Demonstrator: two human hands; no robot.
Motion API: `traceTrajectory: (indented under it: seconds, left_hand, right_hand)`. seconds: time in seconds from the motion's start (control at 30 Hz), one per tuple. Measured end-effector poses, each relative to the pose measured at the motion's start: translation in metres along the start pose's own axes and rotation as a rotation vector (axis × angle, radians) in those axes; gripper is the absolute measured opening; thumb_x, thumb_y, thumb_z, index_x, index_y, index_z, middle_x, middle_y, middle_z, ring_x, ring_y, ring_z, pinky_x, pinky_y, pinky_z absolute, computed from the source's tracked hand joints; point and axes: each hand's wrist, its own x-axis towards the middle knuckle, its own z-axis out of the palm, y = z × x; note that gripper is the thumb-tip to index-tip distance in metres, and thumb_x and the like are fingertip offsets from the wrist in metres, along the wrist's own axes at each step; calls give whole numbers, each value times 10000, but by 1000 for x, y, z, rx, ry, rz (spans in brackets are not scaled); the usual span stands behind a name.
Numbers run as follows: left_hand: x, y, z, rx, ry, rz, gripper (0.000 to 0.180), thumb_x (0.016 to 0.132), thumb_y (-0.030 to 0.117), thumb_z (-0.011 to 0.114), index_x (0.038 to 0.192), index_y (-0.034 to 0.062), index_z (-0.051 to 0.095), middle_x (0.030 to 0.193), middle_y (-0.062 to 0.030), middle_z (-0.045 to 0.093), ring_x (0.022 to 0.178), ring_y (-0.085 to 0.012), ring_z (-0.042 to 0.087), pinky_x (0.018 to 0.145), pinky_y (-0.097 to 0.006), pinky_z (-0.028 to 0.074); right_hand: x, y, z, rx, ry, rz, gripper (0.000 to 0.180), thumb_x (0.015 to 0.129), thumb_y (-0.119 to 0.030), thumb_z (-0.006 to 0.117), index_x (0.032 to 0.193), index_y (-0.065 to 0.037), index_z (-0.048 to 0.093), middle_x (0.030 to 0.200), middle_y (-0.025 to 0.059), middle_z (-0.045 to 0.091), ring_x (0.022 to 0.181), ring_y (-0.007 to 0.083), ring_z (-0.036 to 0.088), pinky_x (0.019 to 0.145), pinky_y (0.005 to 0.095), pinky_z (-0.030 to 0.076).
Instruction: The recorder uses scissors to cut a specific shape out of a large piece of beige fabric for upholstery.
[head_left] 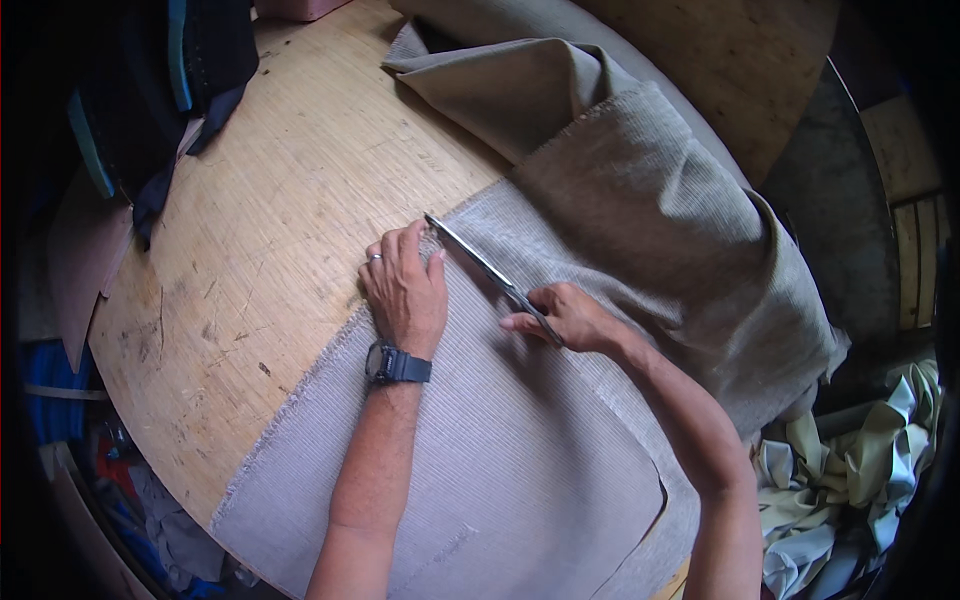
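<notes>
A large piece of grey-beige ribbed fabric [500, 440] lies spread over a wooden table [270, 250]. My left hand [405, 290], with a ring and a dark wristwatch, presses flat on the fabric near its upper edge. My right hand [565, 318] grips the handles of metal scissors [480, 265]. The blades point up-left along the fabric, and their tip reaches the cloth edge beside my left fingertips. A cut line curves through the fabric at the lower right [660, 490].
More of the same fabric is bunched and folded at the upper right [640, 190]. Dark blue cloth [150, 80] lies at the table's upper left. Crumpled pale cloth scraps [850, 470] pile up off the table's right side.
</notes>
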Motion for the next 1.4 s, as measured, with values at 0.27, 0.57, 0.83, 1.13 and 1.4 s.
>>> traceTrajectory:
  seconds: [0.27, 0.57, 0.83, 1.13, 1.4]
  left_hand:
    - [4, -14, 13, 35, 50, 162, 386, 850, 231, 694, 1203, 94, 625, 1180, -126, 640, 1136, -312, 571, 972, -444, 444]
    - [-180, -27, -99, 147, -130, 664, 603, 954, 362, 590, 1458, 80, 416, 1542, -191, 344, 1450, -358, 258, 1180, -505, 175]
    - [-427, -63, -235, 92, -618, 655, 628, 940, 345, 587, 1461, 43, 405, 1550, -229, 306, 1453, -400, 229, 1177, -526, 153]
    - [-480, -66, -239, 293, -476, 667, 663, 947, 405, 549, 1494, 79, 367, 1595, -193, 227, 1481, -371, 174, 1184, -563, 96]
    - [-485, -62, -246, 296, -449, 614, 647, 932, 422, 552, 1469, 92, 411, 1576, -199, 266, 1466, -373, 212, 1181, -558, 113]
  right_hand:
    - [-96, 2, 135, -20, 565, 44, 509, 900, -543, 603, 908, -35, 631, 795, 218, 676, 797, 394, 674, 714, 502, 529]
    - [-497, 75, 468, 434, 891, 799, 322, 643, -42, 660, 961, -62, 608, 872, 135, 645, 832, 341, 641, 716, 452, 505]
    - [-652, 156, 600, 185, 1143, 1283, 343, 730, -135, 694, 1029, -49, 551, 987, 185, 633, 969, 392, 611, 798, 503, 476]
    - [-661, 178, 591, 369, 962, 1033, 303, 769, -159, 624, 1057, -74, 592, 969, 201, 685, 936, 409, 649, 802, 527, 491]
    - [-755, 275, 566, -23, 1033, 1202, 378, 770, -239, 677, 1095, -62, 598, 1016, 209, 681, 958, 419, 650, 851, 513, 504]
